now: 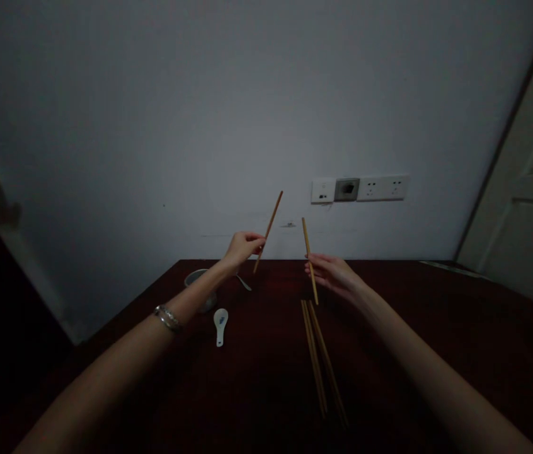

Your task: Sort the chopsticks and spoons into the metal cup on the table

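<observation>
Pinched in my left hand (pixel 246 247) is a reddish-brown chopstick (pixel 275 213), tilted with its upper end leaning right. My right hand (pixel 332 273) grips a lighter chopstick (pixel 312 277), which leans left at its top. Both are held up above the far part of the table. Several more chopsticks (pixel 316 353) lie on the table below my right hand, their near ends fading into shadow. Beneath my left forearm stands a metal bowl (pixel 195 276), partly hidden by the arm. A white spoon (pixel 220 321) with a blue mark lies beside it.
The dark red table (pixel 266 378) meets a pale wall (pixel 229 113) at its far edge. A metal utensil (pixel 244 284) lies near the bowl, its other end hidden. Wall sockets (pixel 360 189) are above the table, and a panelled door (pixel 526 183) stands at the right.
</observation>
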Tool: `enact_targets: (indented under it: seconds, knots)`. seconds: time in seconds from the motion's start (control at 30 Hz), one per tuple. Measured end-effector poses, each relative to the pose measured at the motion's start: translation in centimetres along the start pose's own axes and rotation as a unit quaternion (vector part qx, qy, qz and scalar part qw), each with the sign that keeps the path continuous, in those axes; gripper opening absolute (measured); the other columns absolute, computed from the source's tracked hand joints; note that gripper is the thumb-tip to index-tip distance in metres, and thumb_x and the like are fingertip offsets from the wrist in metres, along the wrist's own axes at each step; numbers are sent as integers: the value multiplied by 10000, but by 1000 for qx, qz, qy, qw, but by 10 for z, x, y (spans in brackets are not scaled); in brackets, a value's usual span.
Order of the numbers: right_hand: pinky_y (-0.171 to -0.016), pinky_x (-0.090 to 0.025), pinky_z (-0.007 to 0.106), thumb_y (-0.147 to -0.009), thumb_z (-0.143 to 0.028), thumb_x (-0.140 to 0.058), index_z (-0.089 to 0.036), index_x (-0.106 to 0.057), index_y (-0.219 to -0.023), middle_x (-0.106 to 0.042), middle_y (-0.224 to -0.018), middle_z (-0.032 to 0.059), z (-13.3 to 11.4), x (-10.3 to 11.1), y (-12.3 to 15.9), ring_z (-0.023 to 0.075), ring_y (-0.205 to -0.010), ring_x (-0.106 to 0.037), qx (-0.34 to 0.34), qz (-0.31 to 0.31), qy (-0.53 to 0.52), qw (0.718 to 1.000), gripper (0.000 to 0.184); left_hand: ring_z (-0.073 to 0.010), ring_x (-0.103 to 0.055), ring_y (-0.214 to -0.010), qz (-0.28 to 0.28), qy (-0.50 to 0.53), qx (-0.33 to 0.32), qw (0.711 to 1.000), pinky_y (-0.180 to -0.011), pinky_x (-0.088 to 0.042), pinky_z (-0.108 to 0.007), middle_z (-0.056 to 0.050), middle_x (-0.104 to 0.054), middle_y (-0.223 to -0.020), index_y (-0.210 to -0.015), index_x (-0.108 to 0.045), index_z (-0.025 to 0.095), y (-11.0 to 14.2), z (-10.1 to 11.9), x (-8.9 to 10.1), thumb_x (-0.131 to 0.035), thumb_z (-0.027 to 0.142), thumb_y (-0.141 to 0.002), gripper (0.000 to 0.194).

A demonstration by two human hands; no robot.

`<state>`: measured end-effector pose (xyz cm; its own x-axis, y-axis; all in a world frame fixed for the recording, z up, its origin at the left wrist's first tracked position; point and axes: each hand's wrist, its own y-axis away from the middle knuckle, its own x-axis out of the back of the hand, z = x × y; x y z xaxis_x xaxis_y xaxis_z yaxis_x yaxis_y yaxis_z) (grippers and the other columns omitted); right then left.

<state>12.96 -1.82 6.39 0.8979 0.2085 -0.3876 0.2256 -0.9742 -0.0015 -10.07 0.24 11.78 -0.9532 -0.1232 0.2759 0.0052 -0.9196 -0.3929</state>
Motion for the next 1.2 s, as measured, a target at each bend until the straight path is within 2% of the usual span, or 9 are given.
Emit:
enact_targets:
  seconds: [0.1, 0.23, 0.33, 0.4, 0.53, 0.87, 1.2]
  knots:
    - [-584, -538, 222, -736, -129, -610, -142, -620, -791, -662, -697, 46, 7, 18, 8, 117, -613, -633, -1, 35, 29, 999, 57, -98, -526, -562, -46, 30, 24, 998, -567, -411, -214, -26, -619, -607, -656, -664, 113, 24, -11, -48, -627, 202, -615, 104]
    - [-640, -547, 289, -690, -119, -647, -140, -622, -769, -663, -697, 47, 19, 41, 10, 140, -651, -636, 2, 42, 32, 999, 86, -96, -522, -527, -74, 141, 93, 983, -546, -417, -224, -21, -609, -602, -670, -652, 113, 49, -40, -100, -652, 235, -612, 136]
    - [-657, -544, 293, -675, -114, -653, -134, -626, -745, -658, -672, 42, 27, 49, 9, 133, -641, -628, -4, 38, 30, 999, 77, -96, -534, -516, -85, 206, 142, 964, -523, -421, -220, -32, -609, -612, -709, -640, 107, 61, -58, -127, -679, 263, -600, 194]
    - [-662, -540, 283, -667, -103, -653, -134, -626, -721, -653, -655, 33, 32, 51, 7, 121, -628, -623, -2, 45, 22, 999, 68, -92, -541, -518, -84, 227, 154, 958, -521, -423, -212, -40, -613, -625, -734, -639, 102, 67, -64, -138, -682, 271, -605, 217]
    - [-632, -529, 251, -650, -88, -656, -138, -617, -680, -641, -620, 20, 37, 52, 3, 103, -593, -608, -2, 66, 19, 998, 70, -84, -544, -522, -92, 230, 157, 956, -520, -427, -198, -42, -611, -627, -752, -643, 95, 74, -65, -145, -672, 270, -625, 218]
    - [-609, -517, 227, -621, -145, -702, -132, -626, -696, -640, -644, 29, 42, 54, -2, 104, -604, -601, -15, 39, 24, 999, 107, -88, -549, -517, -84, 231, 167, 955, -489, -435, -195, -36, -614, -627, -739, -634, 99, 83, -65, -144, -674, 236, -623, 184]
    - [-592, -502, 218, -593, -141, -705, -135, -625, -672, -626, -628, 14, 41, 50, 1, 91, -587, -580, -28, 51, 27, 998, 113, -88, -562, -495, -77, 245, 184, 949, -482, -441, -188, -32, -609, -591, -730, -620, 98, 86, -63, -145, -697, 239, -614, 198]
